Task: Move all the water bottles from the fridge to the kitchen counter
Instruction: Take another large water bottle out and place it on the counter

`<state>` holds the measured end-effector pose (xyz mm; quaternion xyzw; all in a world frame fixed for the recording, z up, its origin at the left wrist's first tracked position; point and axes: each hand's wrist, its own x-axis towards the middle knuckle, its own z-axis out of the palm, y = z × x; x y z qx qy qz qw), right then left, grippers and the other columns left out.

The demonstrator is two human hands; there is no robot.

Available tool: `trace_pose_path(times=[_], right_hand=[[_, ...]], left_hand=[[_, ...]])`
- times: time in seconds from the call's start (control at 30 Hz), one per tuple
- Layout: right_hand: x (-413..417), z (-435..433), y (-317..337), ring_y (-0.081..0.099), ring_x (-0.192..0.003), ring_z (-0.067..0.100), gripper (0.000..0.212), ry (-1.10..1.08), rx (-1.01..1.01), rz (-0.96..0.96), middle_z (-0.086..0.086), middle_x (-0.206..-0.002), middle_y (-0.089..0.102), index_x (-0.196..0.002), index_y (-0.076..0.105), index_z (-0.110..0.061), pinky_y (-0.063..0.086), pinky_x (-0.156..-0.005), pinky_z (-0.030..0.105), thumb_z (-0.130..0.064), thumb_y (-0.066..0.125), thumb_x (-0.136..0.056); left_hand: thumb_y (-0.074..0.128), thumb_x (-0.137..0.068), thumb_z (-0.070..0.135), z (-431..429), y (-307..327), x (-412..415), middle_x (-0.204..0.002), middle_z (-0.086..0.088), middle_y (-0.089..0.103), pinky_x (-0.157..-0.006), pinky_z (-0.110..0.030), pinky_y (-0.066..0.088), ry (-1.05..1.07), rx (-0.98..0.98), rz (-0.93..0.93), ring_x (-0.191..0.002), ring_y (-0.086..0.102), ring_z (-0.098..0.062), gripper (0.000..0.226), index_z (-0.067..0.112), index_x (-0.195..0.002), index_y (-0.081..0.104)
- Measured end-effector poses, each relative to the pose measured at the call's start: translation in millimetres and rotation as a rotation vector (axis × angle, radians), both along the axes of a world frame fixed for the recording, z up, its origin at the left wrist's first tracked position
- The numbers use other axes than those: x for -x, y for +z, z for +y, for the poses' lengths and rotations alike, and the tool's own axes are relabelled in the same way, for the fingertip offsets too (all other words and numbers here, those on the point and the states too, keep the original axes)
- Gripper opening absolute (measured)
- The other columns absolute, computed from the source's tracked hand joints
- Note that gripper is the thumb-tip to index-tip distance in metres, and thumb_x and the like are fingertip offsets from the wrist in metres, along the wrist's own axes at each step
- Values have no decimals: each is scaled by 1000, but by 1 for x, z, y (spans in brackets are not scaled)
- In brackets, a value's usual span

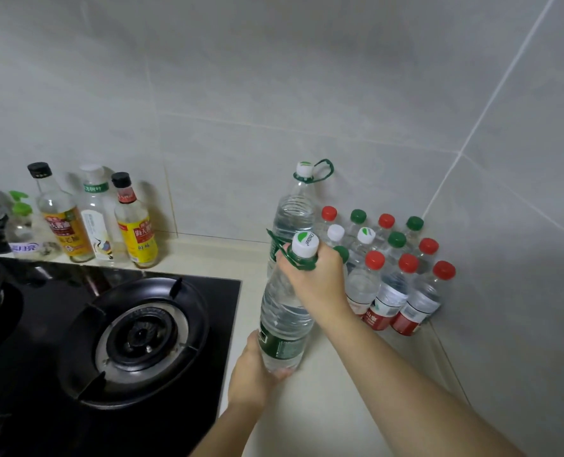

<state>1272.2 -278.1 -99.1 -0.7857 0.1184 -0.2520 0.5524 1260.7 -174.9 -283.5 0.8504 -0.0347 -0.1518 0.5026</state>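
Observation:
A large clear water bottle [284, 311] with a white cap and green label stands on the cream kitchen counter [323, 407], just right of the stove. My right hand [317, 278] grips its neck near the green carry loop. My left hand [251, 377] holds its base. A second large bottle [295, 209] with a green loop handle stands directly behind it by the wall. Several small water bottles [396, 282] with red, green and white caps are packed into the counter's corner.
A black gas stove [135, 338] fills the counter's left side, its edge close to the held bottle. Condiment bottles [99, 219] line the tiled wall behind the stove. Tiled walls meet in a corner at the right.

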Motion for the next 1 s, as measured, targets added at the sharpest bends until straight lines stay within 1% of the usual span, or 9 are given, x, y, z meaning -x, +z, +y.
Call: trace_pose_path(times=[0.07,0.23,0.33,0.4,0.5,0.57,0.63,0.9,1.0], right_hand=[[-16,-6,0,54,-58,-3,23,-6,24,-6,-9,-63,62,-68,59,-19,45,-59,13,-8,77,-78],[-53,-22,0,53,-59,8,28,-40,32,9,-8,-58,56,-62,53,-20,46,-61,24,-11,74,-79],[-67,-30,1,49,-54,3,31,-62,42,-3,-11,-55,51,-61,51,-21,42,-56,18,-10,73,-79],[-77,-35,1,47,-53,4,29,-73,60,-12,-11,-54,49,-62,50,-18,40,-54,19,-10,73,-78],[-90,-41,-1,47,-57,11,19,-74,56,-19,-5,-56,51,-67,56,-9,40,-56,25,-10,72,-77],[-95,-44,-2,46,-55,6,18,-65,36,-21,-6,-56,52,-68,56,-8,40,-54,21,-10,71,-78],[-98,-46,-1,42,-50,1,22,-57,33,-29,-9,-53,49,-66,53,-13,37,-50,14,-11,71,-80],[-103,-50,-2,43,-50,0,16,-56,15,-42,-9,-56,50,-73,56,-9,36,-49,10,-10,70,-82],[-104,-50,-5,45,-53,2,17,-65,18,-30,-6,-59,53,-77,58,-2,39,-52,13,-13,70,-83]], left_hand=[[86,-57,46,-6,0,-18,-98,16,62,-84,-33,53,-8,-1,2,-94,63,-15,84,28,-127,44],[87,-58,48,-21,1,-59,-111,8,67,-86,-34,53,-34,-42,-12,-99,64,-18,86,27,-128,43],[87,-62,47,-30,4,-77,-115,5,66,-86,-32,51,-67,-52,-7,-102,62,-20,85,24,-131,43],[86,-63,47,-35,5,-86,-115,4,66,-86,-32,51,-82,-62,-5,-100,61,-20,84,23,-130,43],[87,-64,46,-40,5,-97,-114,4,66,-85,-32,52,-85,-84,-24,-94,59,-18,83,23,-130,43],[86,-65,45,-42,5,-102,-115,5,65,-85,-32,51,-88,-88,-26,-92,57,-16,82,22,-130,43],[86,-65,47,-45,5,-106,-114,3,65,-86,-32,51,-93,-89,-22,-95,59,-18,81,21,-128,43],[84,-67,43,-46,1,-109,-111,4,66,-84,-35,53,-106,-112,-51,-100,62,-22,72,23,-123,44],[84,-66,43,-46,0,-109,-111,4,67,-86,-37,53,-109,-131,-40,-100,62,-22,73,24,-124,43]])
